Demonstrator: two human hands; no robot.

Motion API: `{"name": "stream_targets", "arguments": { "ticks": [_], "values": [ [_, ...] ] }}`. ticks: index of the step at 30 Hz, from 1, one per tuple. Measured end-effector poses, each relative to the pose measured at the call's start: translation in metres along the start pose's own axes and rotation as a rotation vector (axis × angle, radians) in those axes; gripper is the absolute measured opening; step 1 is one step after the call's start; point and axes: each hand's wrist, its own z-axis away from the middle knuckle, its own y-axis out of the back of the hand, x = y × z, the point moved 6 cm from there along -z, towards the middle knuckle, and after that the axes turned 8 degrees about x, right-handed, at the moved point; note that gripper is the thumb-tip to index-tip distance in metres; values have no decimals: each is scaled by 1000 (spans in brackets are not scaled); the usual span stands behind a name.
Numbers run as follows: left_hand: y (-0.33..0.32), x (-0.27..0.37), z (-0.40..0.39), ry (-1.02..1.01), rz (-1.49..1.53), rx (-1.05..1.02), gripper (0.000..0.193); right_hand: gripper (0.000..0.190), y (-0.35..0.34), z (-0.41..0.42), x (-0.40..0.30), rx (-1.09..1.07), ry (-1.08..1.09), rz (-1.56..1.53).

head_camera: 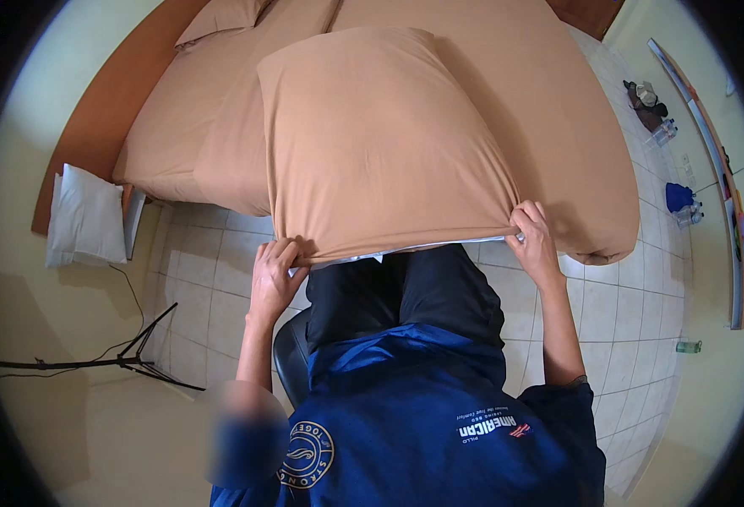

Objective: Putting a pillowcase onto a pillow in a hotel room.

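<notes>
A pillow in a tan pillowcase [384, 139] spreads before me, its far part over the bed and its near edge above my lap. My left hand [275, 272] pinches the near left corner of the case. At the near right corner, my right hand [531, 237] grips the cloth between thumb and fingers. Between the two hands a thin strip of white fabric [410, 246] shows along the case's near edge. The cloth is drawn fairly taut from hand to hand. My fingertips are partly hidden in the folds.
A bed with a tan fitted sheet [562, 127] lies beyond, against a brown headboard [102, 114]. White pillows [86, 215] stand at the left. A black tripod stand [134, 361] is at lower left. Plastic bottles [664, 133] and a blue item [680, 196] line the right wall.
</notes>
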Motion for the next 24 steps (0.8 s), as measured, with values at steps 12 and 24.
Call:
{"name": "stream_targets", "arguments": {
  "ticks": [12,24],
  "values": [
    [5,-16,20,85,-5,215,25,37,10,25,37,261,-291,-3],
    [11,-54,38,272,157,131,20,21,12,30,57,211,-273,-209]
  ]
}}
